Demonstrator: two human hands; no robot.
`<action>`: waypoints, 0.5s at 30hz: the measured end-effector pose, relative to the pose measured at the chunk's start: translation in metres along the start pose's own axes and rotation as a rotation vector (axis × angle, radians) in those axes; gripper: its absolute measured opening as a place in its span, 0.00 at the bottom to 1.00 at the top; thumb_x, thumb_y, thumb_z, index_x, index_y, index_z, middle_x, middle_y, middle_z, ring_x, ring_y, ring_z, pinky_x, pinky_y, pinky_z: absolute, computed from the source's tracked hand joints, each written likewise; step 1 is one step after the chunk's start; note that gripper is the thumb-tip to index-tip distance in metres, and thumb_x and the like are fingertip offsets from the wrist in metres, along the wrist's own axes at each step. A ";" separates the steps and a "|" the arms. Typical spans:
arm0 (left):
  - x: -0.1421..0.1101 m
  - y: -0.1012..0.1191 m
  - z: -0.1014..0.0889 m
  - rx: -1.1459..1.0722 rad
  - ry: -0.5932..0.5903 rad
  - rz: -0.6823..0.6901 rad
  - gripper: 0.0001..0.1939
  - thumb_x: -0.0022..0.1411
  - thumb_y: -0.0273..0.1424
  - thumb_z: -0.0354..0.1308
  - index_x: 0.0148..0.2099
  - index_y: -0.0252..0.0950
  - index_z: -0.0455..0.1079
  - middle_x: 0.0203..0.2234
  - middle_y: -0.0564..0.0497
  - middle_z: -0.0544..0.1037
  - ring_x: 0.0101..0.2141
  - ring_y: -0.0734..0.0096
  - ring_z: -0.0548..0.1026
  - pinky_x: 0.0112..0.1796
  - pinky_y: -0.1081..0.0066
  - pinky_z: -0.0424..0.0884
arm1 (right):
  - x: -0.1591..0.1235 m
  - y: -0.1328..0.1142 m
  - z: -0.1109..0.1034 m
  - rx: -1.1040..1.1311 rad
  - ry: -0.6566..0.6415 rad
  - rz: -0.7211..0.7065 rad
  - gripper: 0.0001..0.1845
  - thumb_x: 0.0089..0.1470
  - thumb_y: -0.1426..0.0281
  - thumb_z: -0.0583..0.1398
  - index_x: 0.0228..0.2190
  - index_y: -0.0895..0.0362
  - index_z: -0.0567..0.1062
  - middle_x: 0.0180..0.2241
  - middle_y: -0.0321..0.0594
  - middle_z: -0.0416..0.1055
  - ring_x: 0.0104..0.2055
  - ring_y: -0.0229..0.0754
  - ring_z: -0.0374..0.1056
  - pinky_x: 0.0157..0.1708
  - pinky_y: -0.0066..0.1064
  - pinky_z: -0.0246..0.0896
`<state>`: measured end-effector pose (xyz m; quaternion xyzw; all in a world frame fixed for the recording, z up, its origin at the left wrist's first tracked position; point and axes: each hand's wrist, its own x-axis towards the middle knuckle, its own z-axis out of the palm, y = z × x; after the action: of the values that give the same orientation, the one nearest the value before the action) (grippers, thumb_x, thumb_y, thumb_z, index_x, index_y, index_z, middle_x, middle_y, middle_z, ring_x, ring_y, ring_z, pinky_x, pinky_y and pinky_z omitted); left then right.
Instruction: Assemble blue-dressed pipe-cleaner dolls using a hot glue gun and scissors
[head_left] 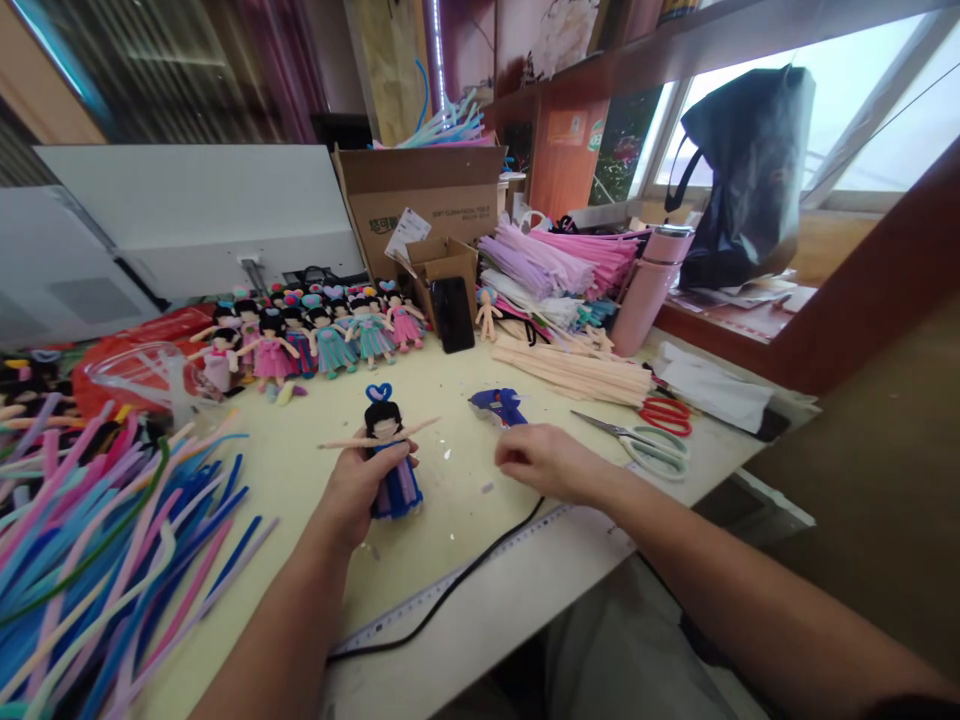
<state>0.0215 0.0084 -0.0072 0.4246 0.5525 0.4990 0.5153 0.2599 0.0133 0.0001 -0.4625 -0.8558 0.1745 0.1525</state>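
Note:
My left hand [358, 487] is closed round a small pipe-cleaner doll [388, 450] with black hair, a blue heart on top, a blue and purple skirt and thin beige arms sticking out sideways. It stands upright on the yellow table [450, 500]. My right hand [544, 462] rests on the table to the right, fingers curled, just below a blue glue gun [501, 405]. I cannot make out anything in it.
Finished dolls [315, 335] line the back. A pile of coloured pipe cleaners [97, 560] lies left. Beige stems [577, 372], scissors [645, 425], a pink bottle [651, 285], a phone [452, 313], cardboard boxes [427, 200], a ruler [450, 590] and a black cable [465, 580] surround the spot.

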 end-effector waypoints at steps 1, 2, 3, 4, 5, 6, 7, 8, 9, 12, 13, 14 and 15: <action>0.000 0.000 0.000 0.001 -0.002 0.000 0.16 0.42 0.35 0.65 0.34 0.34 0.68 0.26 0.53 0.76 0.25 0.70 0.74 0.24 0.72 0.69 | 0.003 -0.005 0.004 -0.034 -0.065 -0.056 0.09 0.49 0.77 0.55 0.30 0.57 0.75 0.33 0.39 0.73 0.35 0.38 0.66 0.34 0.27 0.55; -0.001 0.000 0.000 -0.001 -0.005 0.006 0.16 0.42 0.35 0.66 0.34 0.35 0.68 0.26 0.53 0.76 0.25 0.70 0.75 0.24 0.72 0.69 | 0.007 -0.009 0.007 -0.075 -0.115 -0.088 0.10 0.49 0.77 0.55 0.31 0.57 0.75 0.35 0.41 0.73 0.36 0.39 0.67 0.35 0.27 0.55; -0.001 0.000 0.001 -0.004 -0.008 0.015 0.17 0.42 0.35 0.66 0.34 0.35 0.68 0.26 0.53 0.76 0.25 0.70 0.75 0.24 0.72 0.69 | 0.010 -0.011 0.011 -0.118 -0.154 -0.099 0.10 0.49 0.77 0.55 0.32 0.57 0.76 0.36 0.41 0.73 0.37 0.40 0.67 0.35 0.28 0.55; 0.000 0.000 0.001 -0.009 -0.010 0.023 0.17 0.41 0.35 0.66 0.34 0.35 0.68 0.26 0.54 0.76 0.26 0.70 0.75 0.24 0.73 0.69 | 0.013 -0.013 0.013 -0.159 -0.181 -0.097 0.10 0.50 0.76 0.55 0.32 0.57 0.76 0.36 0.42 0.73 0.37 0.40 0.67 0.34 0.28 0.55; 0.000 0.000 0.001 -0.015 -0.012 0.028 0.17 0.41 0.35 0.66 0.34 0.35 0.68 0.26 0.54 0.76 0.26 0.70 0.75 0.24 0.73 0.68 | 0.016 -0.015 0.015 -0.193 -0.203 -0.084 0.10 0.50 0.76 0.55 0.32 0.57 0.76 0.36 0.42 0.73 0.37 0.41 0.67 0.33 0.28 0.55; 0.000 0.000 0.001 -0.020 -0.012 0.028 0.18 0.40 0.34 0.67 0.35 0.35 0.68 0.26 0.54 0.76 0.26 0.70 0.75 0.24 0.73 0.68 | 0.018 -0.015 0.016 -0.218 -0.222 -0.068 0.10 0.50 0.76 0.55 0.31 0.57 0.76 0.36 0.43 0.73 0.37 0.41 0.68 0.32 0.28 0.55; 0.001 0.000 0.001 -0.024 -0.011 0.023 0.18 0.40 0.34 0.67 0.35 0.35 0.68 0.26 0.54 0.76 0.26 0.70 0.75 0.25 0.73 0.68 | 0.020 -0.016 0.017 -0.235 -0.237 -0.055 0.09 0.49 0.75 0.55 0.31 0.57 0.76 0.36 0.43 0.73 0.37 0.42 0.68 0.32 0.28 0.55; 0.001 -0.001 0.002 -0.026 -0.011 0.015 0.18 0.40 0.34 0.67 0.35 0.35 0.68 0.26 0.54 0.76 0.26 0.69 0.75 0.25 0.73 0.68 | 0.021 -0.016 0.018 -0.241 -0.250 -0.051 0.08 0.49 0.75 0.56 0.30 0.57 0.76 0.36 0.43 0.73 0.37 0.42 0.68 0.32 0.28 0.55; 0.001 -0.001 0.002 -0.027 -0.011 0.004 0.19 0.40 0.34 0.67 0.35 0.35 0.67 0.26 0.54 0.76 0.26 0.69 0.75 0.25 0.73 0.68 | 0.023 -0.015 0.018 -0.237 -0.254 -0.055 0.08 0.49 0.76 0.56 0.29 0.57 0.75 0.35 0.43 0.74 0.37 0.42 0.68 0.31 0.28 0.55; 0.001 -0.002 0.002 -0.030 -0.014 -0.020 0.20 0.39 0.35 0.67 0.35 0.34 0.68 0.26 0.52 0.76 0.26 0.69 0.74 0.24 0.74 0.68 | 0.031 -0.015 0.018 -0.138 -0.185 -0.075 0.06 0.46 0.77 0.57 0.26 0.58 0.74 0.31 0.41 0.73 0.34 0.40 0.67 0.30 0.27 0.54; 0.001 -0.002 0.002 -0.035 -0.013 -0.025 0.20 0.39 0.36 0.67 0.35 0.33 0.69 0.26 0.52 0.76 0.26 0.69 0.74 0.24 0.74 0.67 | 0.035 -0.016 0.018 -0.071 -0.127 -0.069 0.06 0.44 0.78 0.57 0.25 0.58 0.73 0.29 0.40 0.73 0.32 0.38 0.66 0.29 0.27 0.54; 0.001 -0.001 0.002 -0.044 -0.010 -0.027 0.21 0.39 0.36 0.67 0.36 0.33 0.69 0.26 0.52 0.76 0.26 0.69 0.74 0.23 0.74 0.67 | 0.039 -0.017 0.017 0.015 -0.061 -0.058 0.05 0.44 0.79 0.57 0.24 0.58 0.72 0.26 0.38 0.72 0.29 0.37 0.65 0.28 0.26 0.54; 0.000 -0.001 0.002 -0.056 -0.005 -0.027 0.22 0.39 0.35 0.67 0.37 0.33 0.69 0.26 0.52 0.76 0.26 0.69 0.74 0.23 0.74 0.66 | 0.044 -0.018 0.016 0.112 0.007 -0.046 0.05 0.43 0.79 0.57 0.23 0.59 0.71 0.24 0.36 0.71 0.27 0.35 0.64 0.27 0.25 0.53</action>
<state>0.0234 0.0089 -0.0082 0.4037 0.5424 0.5063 0.5352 0.2166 0.0382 -0.0022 -0.4341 -0.8545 0.2171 0.1851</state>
